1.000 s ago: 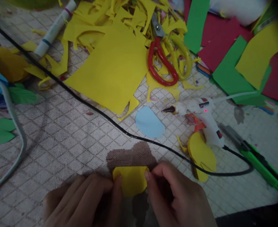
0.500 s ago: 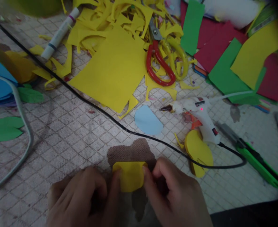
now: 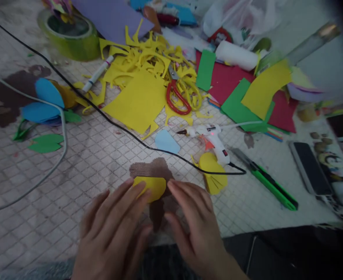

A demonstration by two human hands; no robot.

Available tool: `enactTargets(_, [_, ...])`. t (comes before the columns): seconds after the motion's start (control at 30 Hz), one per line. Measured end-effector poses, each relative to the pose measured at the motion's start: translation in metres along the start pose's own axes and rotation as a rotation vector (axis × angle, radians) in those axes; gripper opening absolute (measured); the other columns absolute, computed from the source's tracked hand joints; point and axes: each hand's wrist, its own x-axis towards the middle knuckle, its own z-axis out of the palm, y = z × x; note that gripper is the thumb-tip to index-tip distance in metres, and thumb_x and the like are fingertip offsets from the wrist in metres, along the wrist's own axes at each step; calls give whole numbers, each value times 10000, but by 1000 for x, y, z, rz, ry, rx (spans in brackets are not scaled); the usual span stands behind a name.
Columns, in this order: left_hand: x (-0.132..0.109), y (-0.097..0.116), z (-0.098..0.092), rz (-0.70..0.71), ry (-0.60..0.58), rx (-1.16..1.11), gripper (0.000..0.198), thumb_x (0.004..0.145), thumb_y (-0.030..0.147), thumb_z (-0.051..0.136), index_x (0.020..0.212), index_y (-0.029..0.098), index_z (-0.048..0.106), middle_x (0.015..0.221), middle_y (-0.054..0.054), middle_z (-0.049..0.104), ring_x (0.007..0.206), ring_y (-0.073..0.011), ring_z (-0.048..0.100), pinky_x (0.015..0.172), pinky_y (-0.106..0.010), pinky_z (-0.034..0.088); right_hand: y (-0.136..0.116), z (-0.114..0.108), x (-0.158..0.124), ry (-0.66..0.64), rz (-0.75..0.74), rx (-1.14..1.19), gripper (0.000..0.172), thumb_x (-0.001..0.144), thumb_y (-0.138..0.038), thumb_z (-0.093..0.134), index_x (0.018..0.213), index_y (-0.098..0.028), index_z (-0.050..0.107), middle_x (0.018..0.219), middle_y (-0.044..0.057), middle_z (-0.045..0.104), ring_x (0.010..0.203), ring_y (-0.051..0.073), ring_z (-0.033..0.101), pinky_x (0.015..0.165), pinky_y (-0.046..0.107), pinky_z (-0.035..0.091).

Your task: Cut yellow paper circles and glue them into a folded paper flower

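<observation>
Head view: rounded yellow cutout [image 3: 149, 188]

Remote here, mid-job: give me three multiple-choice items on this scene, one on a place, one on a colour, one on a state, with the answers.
1. Where do the red-handled scissors lie?
A) On the yellow paper scraps
B) On the green tape roll
C) Inside a hand

2. What colour is the cut paper piece touched by the left hand?
A) Blue
B) Red
C) Yellow

3. How does the white hot glue gun stand?
A) Upright in a stand
B) Lying on its side on the woven mat
C) Held up in the air

Answers:
1. A, the scissors rest on the scrap pile.
2. C, the piece shows yellow by the fingertips.
3. B, its body lies flat on the mat.
</observation>
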Motion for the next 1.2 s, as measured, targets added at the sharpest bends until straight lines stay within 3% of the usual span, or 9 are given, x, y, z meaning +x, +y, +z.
enactTargets(0.1, [-2,7,13,147,-51,107,507,921,398,425,1341,118,470,1390,-101,551,1308,-267,457,1163,-428,142,6,5,-5,-188,-137,-176,530,955,-295,441,1444,-117,343,1516,72,388,1386,288,306,1106,508,319])
enactTargets(0.17, [0,8,20,190,-63,175,561,921,426,405,1350,68,462,1421,-137,506,1317,-277,451,1174,-414,108,8,9,-6,-250,-151,-235,562,969,-325,413,1478,-120,288,1567,44,273,1434,291,203,1146,526,250])
enactTargets(0.3, [0,2,29,269,-40,259,648,909,452,401,1397,26,398,1457,-192,437,1337,-315,422,1173,-444,103,6,4,-10,-256,-175,-189,569,976,-340,403,1482,-114,274,1557,60,299,1446,268,186,1172,504,218])
enactTargets(0.43, [-3,-4,34,297,-12,286,739,881,480,449,1467,62,284,1477,-185,409,1341,-330,415,1171,-479,103,21,-34,-3,83,-115,12,403,936,-289,456,1312,-143,479,1304,106,613,1212,207,535,1022,390,440])
enactTargets(0.53, [-3,-2,34,298,9,280,773,879,505,468,1493,101,231,1475,-163,423,1343,-334,411,1168,-505,118,57,-69,24,384,214,-33,241,910,-348,485,1018,-163,594,960,95,701,838,199,645,782,349,505])
enactTargets(0.6, [-3,0,33,292,26,282,756,887,480,472,1502,125,211,1474,-147,430,1350,-333,401,1161,-520,141,84,-83,50,188,397,-119,292,874,-430,533,948,-157,605,911,91,689,769,195,622,700,316,461])
enactTargets(0.77, [-3,3,33,246,46,294,702,907,488,435,1504,190,215,1477,-102,439,1349,-304,412,1145,-513,183,120,-83,94,-66,394,-51,297,656,-427,753,613,-182,592,564,-10,606,532,146,537,500,251,335])
enactTargets(0.97, [-4,2,36,238,47,310,659,914,540,399,1483,232,274,1488,-65,425,1339,-265,432,1157,-485,130,116,-97,93,30,390,-11,266,890,-330,442,827,-146,624,770,47,664,688,149,591,567,236,387])
enactTargets(1.2, [-5,3,36,244,95,335,658,910,525,431,1470,200,312,1495,-79,411,1384,-274,359,1169,-493,104,121,-81,90,-33,396,106,309,531,-330,826,526,-196,548,461,-42,524,492,137,491,489,256,288])
